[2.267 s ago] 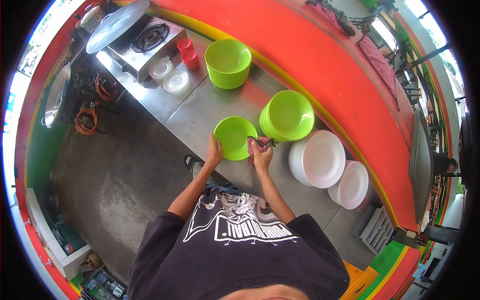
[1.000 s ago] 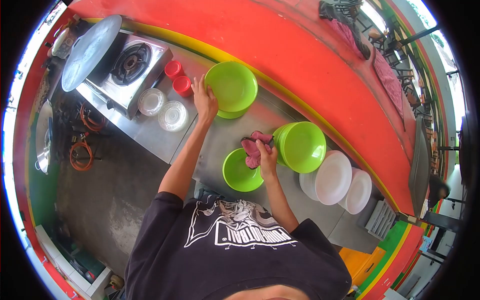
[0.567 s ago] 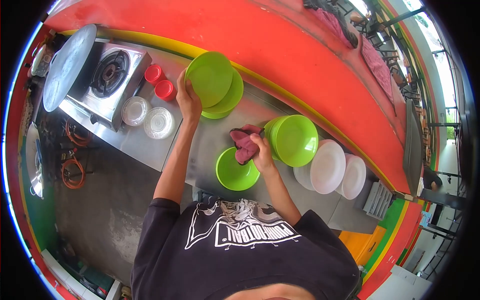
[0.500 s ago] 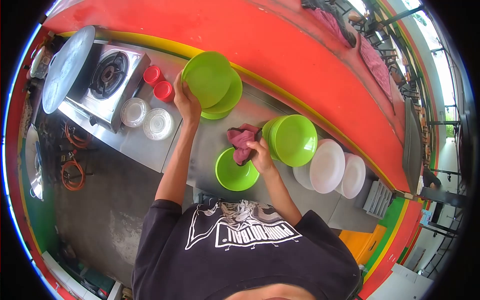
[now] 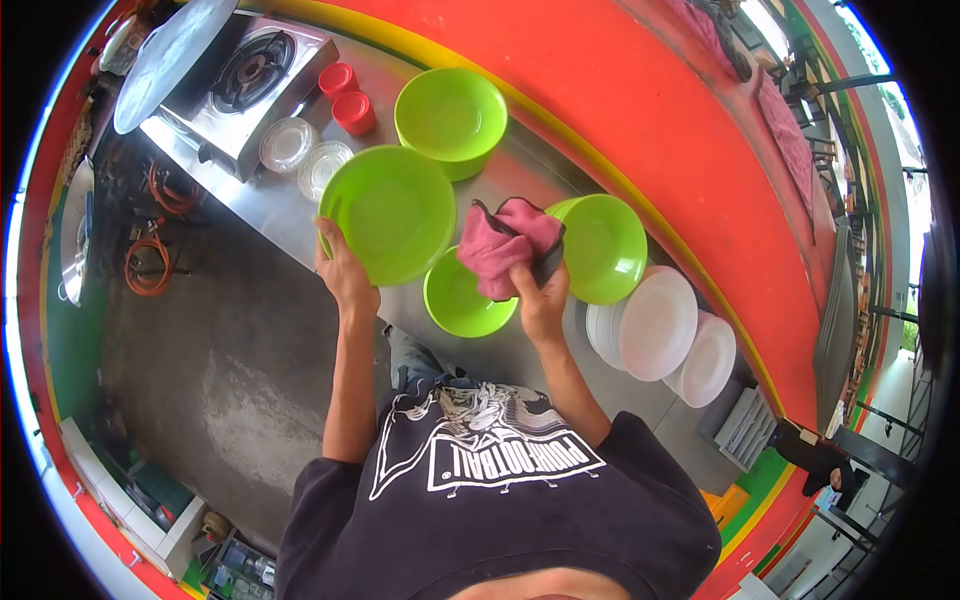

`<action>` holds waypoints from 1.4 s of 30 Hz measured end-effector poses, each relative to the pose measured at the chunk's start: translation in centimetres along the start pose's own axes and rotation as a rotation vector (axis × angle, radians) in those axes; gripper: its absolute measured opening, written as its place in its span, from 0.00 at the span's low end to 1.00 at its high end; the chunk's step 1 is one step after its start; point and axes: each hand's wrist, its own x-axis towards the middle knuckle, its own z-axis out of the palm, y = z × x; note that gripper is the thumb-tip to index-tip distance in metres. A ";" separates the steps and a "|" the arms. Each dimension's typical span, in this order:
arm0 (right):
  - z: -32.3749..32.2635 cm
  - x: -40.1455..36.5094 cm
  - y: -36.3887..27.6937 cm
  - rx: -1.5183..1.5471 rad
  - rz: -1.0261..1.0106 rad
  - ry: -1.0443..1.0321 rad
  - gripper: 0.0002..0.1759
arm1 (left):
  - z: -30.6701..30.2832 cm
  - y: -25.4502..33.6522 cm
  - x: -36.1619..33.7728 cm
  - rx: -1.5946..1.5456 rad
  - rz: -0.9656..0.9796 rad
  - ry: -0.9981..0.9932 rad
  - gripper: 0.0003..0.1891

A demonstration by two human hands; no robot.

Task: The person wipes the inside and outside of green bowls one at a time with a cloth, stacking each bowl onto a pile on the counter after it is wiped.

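My left hand [image 5: 346, 268] grips the rim of a green bowl [image 5: 388, 215], held up over the counter with its inside towards me. A pink cloth [image 5: 508, 245] with dark edging is bunched in my right hand [image 5: 541, 300], between the held bowl and a stack of green bowls [image 5: 604, 250]. Below the cloth, another green bowl [image 5: 468, 300] sits on the counter, partly covered from view by the cloth. Beyond the held bowl stands a further group of green bowls [image 5: 450, 115].
White plates [image 5: 658, 323] stand in stacks at the right, near a grey slotted tray [image 5: 745, 430]. Red containers [image 5: 352, 113] and clear plastic lids [image 5: 287, 146] lie near the gas stove [image 5: 250, 75]. A red wall [image 5: 600, 100] borders the steel counter [image 5: 640, 420].
My left hand has lifted a green bowl off the far group and brought it closer to me. My right hand has raised the pink cloth, which is now more spread.
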 end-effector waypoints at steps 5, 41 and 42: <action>1.9 -3.4 -0.3 -0.320 0.024 -0.397 0.23 | -1.4 -2.4 -7.8 0.210 -0.151 -0.069 0.26; -1.3 -16.9 -1.1 -0.674 -0.403 -0.437 0.22 | -2.5 -1.0 -20.2 0.176 -0.114 -0.407 0.20; -0.6 -17.5 -1.5 -0.647 -0.363 -0.441 0.21 | -2.9 -1.6 -20.0 0.200 -0.127 -0.399 0.20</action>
